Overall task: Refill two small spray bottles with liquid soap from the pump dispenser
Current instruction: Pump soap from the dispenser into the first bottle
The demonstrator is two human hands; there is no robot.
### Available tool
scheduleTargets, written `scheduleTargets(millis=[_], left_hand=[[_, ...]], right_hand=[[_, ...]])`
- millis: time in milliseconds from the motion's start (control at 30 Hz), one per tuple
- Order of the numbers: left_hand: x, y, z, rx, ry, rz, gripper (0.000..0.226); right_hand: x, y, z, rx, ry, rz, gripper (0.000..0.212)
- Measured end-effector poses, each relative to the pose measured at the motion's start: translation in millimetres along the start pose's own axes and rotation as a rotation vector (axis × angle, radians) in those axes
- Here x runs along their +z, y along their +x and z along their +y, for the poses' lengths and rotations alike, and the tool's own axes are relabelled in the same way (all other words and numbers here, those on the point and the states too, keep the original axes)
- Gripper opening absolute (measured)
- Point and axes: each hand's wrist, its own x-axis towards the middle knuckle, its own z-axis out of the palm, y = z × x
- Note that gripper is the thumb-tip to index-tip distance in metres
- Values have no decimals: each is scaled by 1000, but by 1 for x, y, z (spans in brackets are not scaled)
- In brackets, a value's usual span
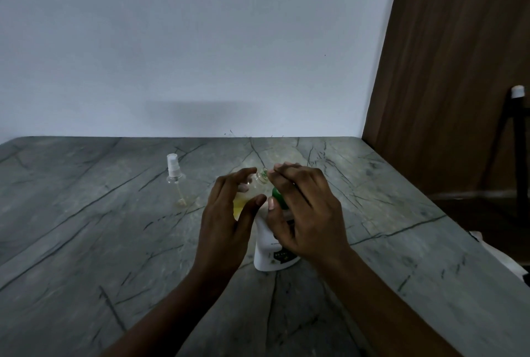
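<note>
The left hand (229, 207) curls round a small clear spray bottle (259, 180) part-filled with yellow liquid, its uncapped neck up beside the green spout (276, 194) of the white plastic pump dispenser (269, 253). The right hand (304, 207) lies loose-fingered over the pump, gripping nothing. I'd press slowly, with the mouth kept right under the spout. The second clear bottle (175, 184) stands capped, further left on the grey marble table (86, 242).
</note>
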Motion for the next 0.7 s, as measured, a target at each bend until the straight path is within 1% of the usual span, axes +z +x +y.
scheduleTargets(millis=[267,700], left_hand=[[0,-3,0,-19,-5,-7,34],[0,-8,-5,-28,7,-25,42]], right_hand=[[5,-3,-4,48,0,41,29],[4,-8,-5,62,-13,6,29]])
